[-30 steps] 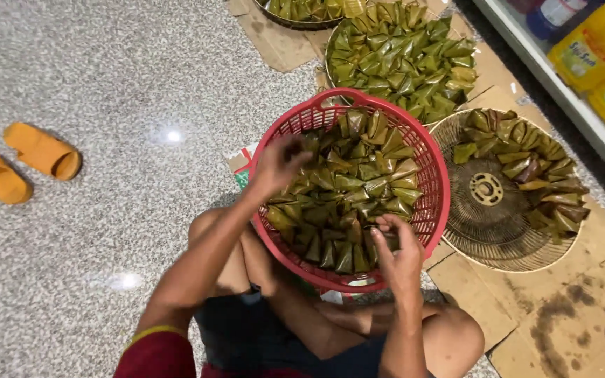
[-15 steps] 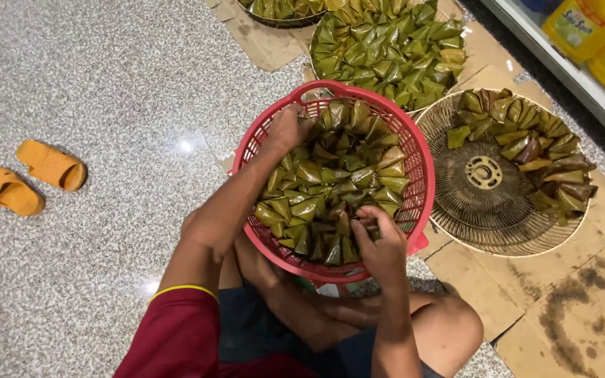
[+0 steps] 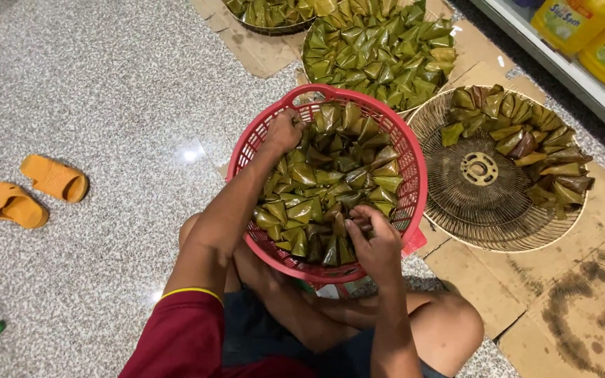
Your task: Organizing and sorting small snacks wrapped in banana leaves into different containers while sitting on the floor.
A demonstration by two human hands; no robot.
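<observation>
A red plastic basket, round and slotted, is sitting on the lap of a person seated cross-legged on a speckled stone floor; it is holding a heap of small leaf-wrapped parcels, green and pyramid-shaped. The left hand is curling closed around the far-left rim of the basket, steadying it; the right hand is reaching into the near side of the heap, fingers pinched narrowly on one parcel, though how firmly it is holding is hard to tell. The step in hand appears to be sorting or picking parcels out of the basket one at a time; the next move would seem to call for lifting the pinched parcel clear without tumbling its neighbours. Just right of the basket, a round woven tray is lying on flattened cardboard, with darker parcels ringing its far edge; beyond the basket, a larger tray of green parcels is standing full; a further tray is showing at the top edge. Well apart to the left, a pair of orange sandals is resting on the floor; yellow bottles are lining a shelf at the upper right.
</observation>
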